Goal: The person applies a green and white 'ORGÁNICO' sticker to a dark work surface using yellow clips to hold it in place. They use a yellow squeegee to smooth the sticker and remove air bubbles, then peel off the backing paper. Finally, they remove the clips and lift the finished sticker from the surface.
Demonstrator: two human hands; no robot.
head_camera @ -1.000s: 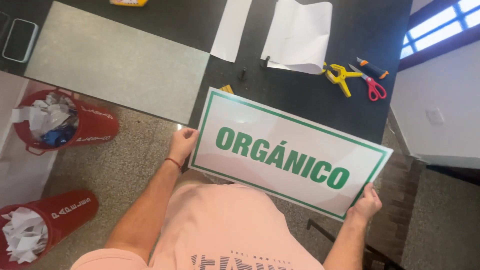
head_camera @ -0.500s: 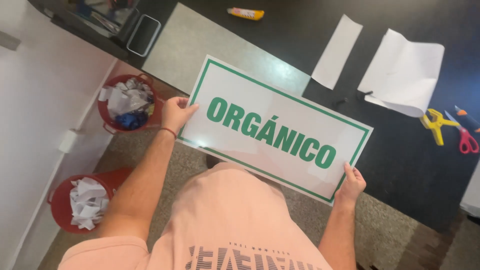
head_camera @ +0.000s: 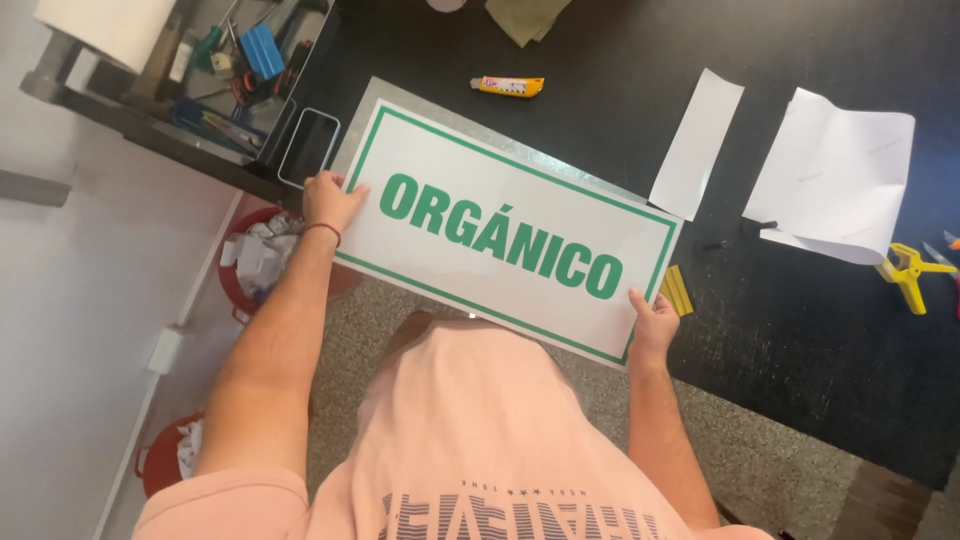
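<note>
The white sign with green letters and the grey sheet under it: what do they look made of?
White sign: probably rigid plastic or laminated card, smooth and glossy; it stays flat held only at its ends by the left hand and right hand. Grey sheet: looks like thin metal, with a dull mottled sheen.

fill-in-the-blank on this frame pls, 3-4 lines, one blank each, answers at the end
1. Both hands hold a white sign with a ____ border.
2. The left hand grips the sign's short edge; a thin band sits on that ____.
3. The yellow clamp lies on the ____ table.
4. Beside the table, a ____ bin holds crumpled paper.

Answers: green; wrist; black; red
</note>
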